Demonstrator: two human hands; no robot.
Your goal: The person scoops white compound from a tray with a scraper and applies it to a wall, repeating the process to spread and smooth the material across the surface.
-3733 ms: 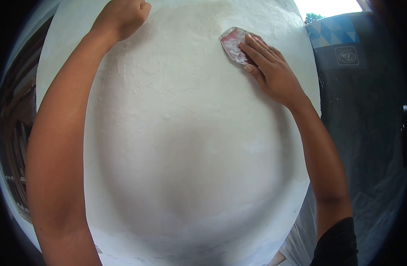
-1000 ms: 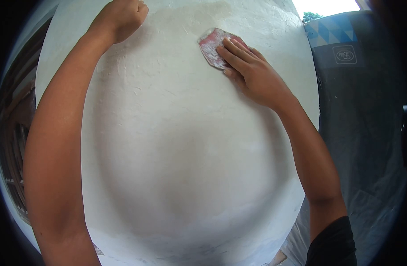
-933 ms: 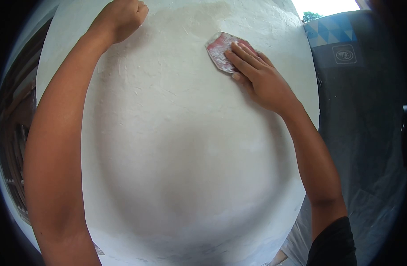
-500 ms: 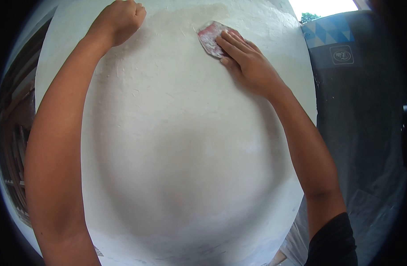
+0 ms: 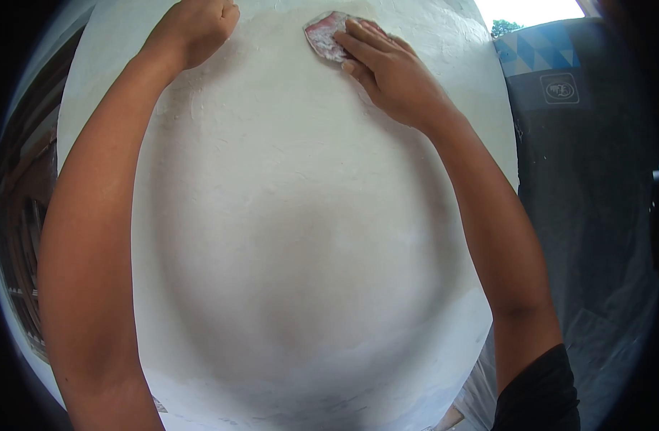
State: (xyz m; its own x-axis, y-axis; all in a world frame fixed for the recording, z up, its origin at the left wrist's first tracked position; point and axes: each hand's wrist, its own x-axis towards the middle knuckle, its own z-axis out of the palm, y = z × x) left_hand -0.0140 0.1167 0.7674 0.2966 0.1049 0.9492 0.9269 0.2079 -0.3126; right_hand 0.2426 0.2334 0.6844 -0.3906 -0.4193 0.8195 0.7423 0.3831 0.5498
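A large off-white plastered surface point(image 5: 293, 165) fills the middle of the head view, with faint ridges and smears on it. High on it, my right hand point(image 5: 394, 75) presses a reddish piece of sandpaper point(image 5: 322, 36), caked with white dust, against the surface. The fingers lie over the sandpaper's right part; its left part shows. My left hand point(image 5: 200, 29) is closed in a fist by the upper left of the surface, partly cut off by the frame's top edge. Whether it holds anything is hidden.
On the right stands a dark panel point(image 5: 588, 179) with a blue-and-white diamond band point(image 5: 536, 49) and a small emblem. Translucent plastic sheeting point(image 5: 480, 388) hangs low right. Brown slatted woodwork point(image 5: 31, 194) lies at the left edge. Bright sky shows top right.
My right hand has slid up and a little left with the sandpaper, along the plastered surface. The left fist stays almost where it was.
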